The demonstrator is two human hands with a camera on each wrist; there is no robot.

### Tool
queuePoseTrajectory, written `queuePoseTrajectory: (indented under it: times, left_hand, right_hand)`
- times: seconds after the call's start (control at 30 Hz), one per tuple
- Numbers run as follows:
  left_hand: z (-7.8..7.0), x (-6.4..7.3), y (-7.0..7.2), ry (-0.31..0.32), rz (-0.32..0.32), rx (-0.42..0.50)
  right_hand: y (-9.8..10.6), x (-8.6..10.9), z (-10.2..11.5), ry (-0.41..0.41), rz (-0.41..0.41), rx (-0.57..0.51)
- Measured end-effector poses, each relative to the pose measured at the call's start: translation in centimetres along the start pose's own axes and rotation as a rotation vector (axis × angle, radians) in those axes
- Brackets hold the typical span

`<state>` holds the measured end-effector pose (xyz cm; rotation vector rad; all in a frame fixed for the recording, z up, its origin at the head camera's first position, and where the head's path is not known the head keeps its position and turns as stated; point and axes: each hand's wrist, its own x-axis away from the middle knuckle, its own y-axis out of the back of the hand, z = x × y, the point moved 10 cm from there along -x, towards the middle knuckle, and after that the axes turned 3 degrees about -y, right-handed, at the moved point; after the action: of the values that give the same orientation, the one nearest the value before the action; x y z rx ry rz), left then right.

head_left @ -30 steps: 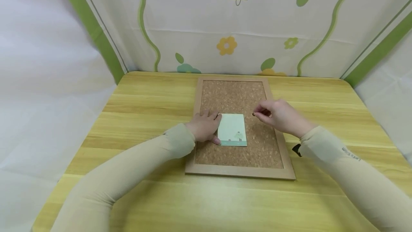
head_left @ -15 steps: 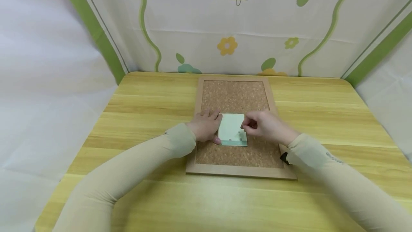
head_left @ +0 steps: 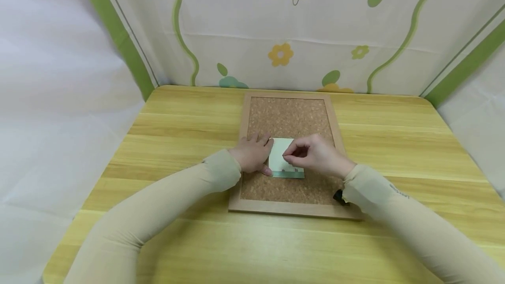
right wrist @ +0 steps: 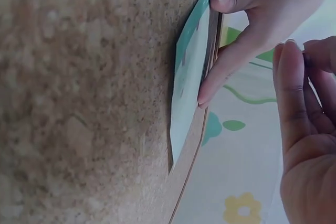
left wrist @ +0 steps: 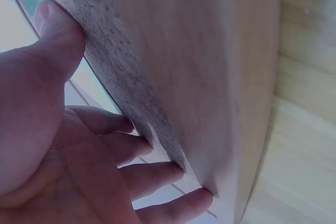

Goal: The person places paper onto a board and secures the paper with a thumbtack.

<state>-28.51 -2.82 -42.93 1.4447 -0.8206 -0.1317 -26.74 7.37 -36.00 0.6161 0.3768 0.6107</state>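
Observation:
A pale green note sheet [head_left: 278, 148] with a teal bottom strip lies on a wood-framed corkboard [head_left: 292, 111]. My left hand [head_left: 252, 154] rests at its left side with fingers spread. In the left wrist view, that thumb [left wrist: 59, 35] touches the teal end of the sheet, and the other fingertips reach the board's frame. My right hand [head_left: 317, 154] is over the sheet's right half, thumb and fingers pinched together. Between its fingertips, in the right wrist view, is a small dark pin [right wrist: 306, 56], mostly hidden. The right hand's fingertips are above the sheet, apart from it.
The corkboard lies on a yellow wood-grain table [head_left: 189, 143], whose back edge meets a white cloth [head_left: 232, 51] printed with flowers. Further white cloth hangs at both sides. A small black object [head_left: 340, 197] sits under the right sleeve's cuff.
My right hand has moved left from beside the sheet to over it, still pinching the pin. The left hand has stayed in place.

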Motion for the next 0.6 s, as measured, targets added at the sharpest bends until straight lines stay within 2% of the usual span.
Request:
queuePoseTrajectory:
  times: [0.17, 0.47, 0.6]
  left_hand:
    - [0.04, 0.01, -0.03, 0.003, 0.002, -0.004]
    - [0.15, -0.03, -0.04, -0.002, -0.001, 0.008]
    - [0.14, -0.09, -0.02, -0.006, -0.007, 0.008]
  right_hand:
    - [0.10, -0.15, 0.36, 0.019, -0.005, -0.021]
    - [0.41, -0.38, 0.26, -0.017, -0.024, -0.048]
    - [0.46, -0.49, -0.13, -0.060, -0.014, -0.076]
